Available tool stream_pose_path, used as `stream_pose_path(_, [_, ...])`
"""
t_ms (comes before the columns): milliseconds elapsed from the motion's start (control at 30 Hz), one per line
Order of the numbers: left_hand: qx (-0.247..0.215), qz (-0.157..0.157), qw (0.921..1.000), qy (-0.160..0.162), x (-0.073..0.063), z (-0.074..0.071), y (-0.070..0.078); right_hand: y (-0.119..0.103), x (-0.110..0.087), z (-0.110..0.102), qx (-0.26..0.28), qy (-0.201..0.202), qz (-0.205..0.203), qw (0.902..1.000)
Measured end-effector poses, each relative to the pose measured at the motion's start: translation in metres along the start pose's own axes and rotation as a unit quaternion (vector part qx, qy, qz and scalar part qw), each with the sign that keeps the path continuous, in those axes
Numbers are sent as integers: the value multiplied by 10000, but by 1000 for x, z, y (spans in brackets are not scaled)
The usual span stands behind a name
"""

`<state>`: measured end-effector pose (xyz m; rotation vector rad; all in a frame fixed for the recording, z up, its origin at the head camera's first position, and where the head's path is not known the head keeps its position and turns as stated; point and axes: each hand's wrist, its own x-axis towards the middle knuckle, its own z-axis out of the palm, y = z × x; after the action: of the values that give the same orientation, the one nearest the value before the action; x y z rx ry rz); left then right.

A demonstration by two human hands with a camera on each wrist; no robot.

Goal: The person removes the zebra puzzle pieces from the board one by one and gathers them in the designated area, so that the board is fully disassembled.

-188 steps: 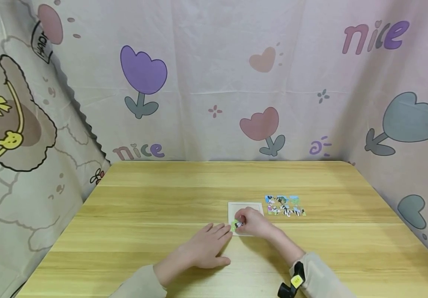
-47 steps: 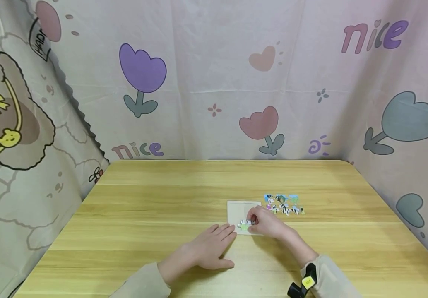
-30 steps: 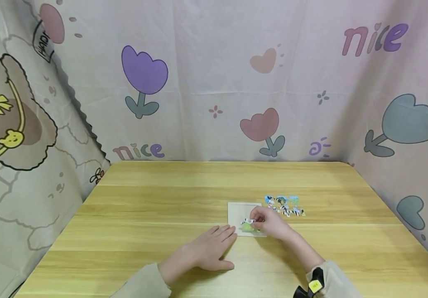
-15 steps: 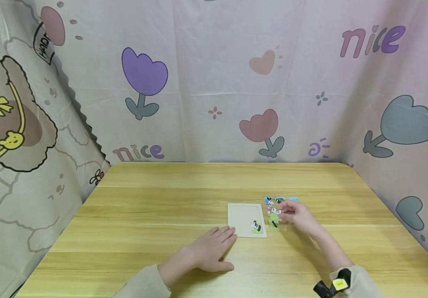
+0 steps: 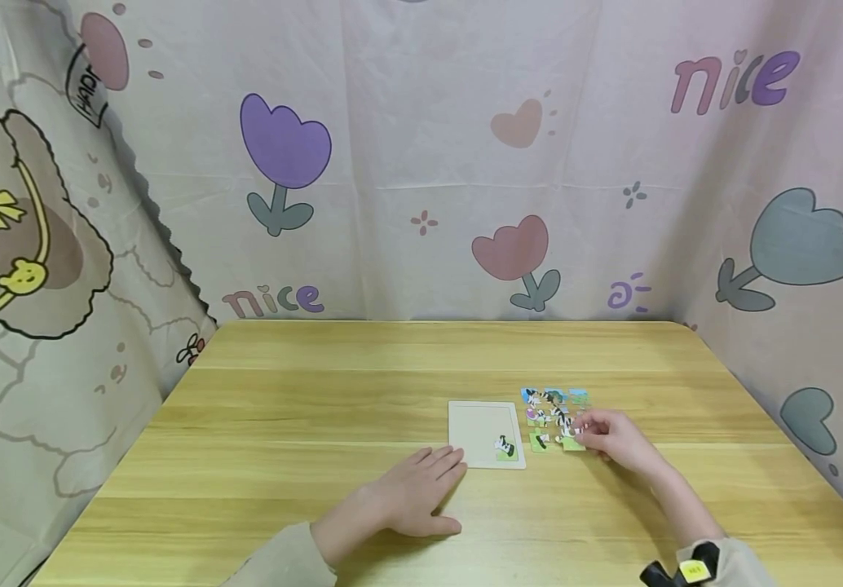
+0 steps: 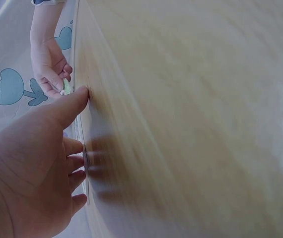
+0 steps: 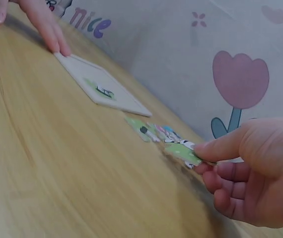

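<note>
My left hand (image 5: 419,493) lies flat with spread fingers, its fingertips at the near left corner of a pale square puzzle tray (image 5: 476,424). One green piece with a black-and-white figure (image 5: 506,447) sits in the tray's near right corner. To the right of the tray, my right hand (image 5: 618,438) pinches a green-and-white jigsaw piece (image 7: 180,150) between thumb and fingers, low over the table. Loose animal pieces (image 5: 555,397) lie in rows beside it, partly hidden by the fingers. A separate green piece (image 5: 540,441) rests on the table nearer the tray.
The wood-grain table (image 5: 304,408) runs back to a pale curtain (image 5: 407,147) printed with flowers and hearts. A black wrist strap (image 5: 700,562) with a yellow label sits on the right sleeve.
My right hand has moved from over the tray to the right, among the loose pieces, with a green piece pinched. One piece now shows in the tray's near right corner. The left hand stays in place.
</note>
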<state>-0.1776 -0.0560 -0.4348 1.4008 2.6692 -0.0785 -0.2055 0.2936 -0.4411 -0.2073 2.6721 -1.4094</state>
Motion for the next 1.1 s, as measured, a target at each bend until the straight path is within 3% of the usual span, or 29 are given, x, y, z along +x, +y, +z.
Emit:
stream_pose_path(133, [-11,7,10000,9,-1,0,0,2,-2,0,-453,72,78,9989])
stream_pose_path(367, [16,11,10000,37,-1,-1,1,1,-2,6,-1349,417,-138,9899])
stream_pose_path(667, [-55,-15,10000,2,-1,-4,2,-3,0,11,-1567,787,-7,9845])
stream_pose_path(1100, [-47,-7,10000,6,-1,-5,2,-5,3,10,-1645,933,-2,9819])
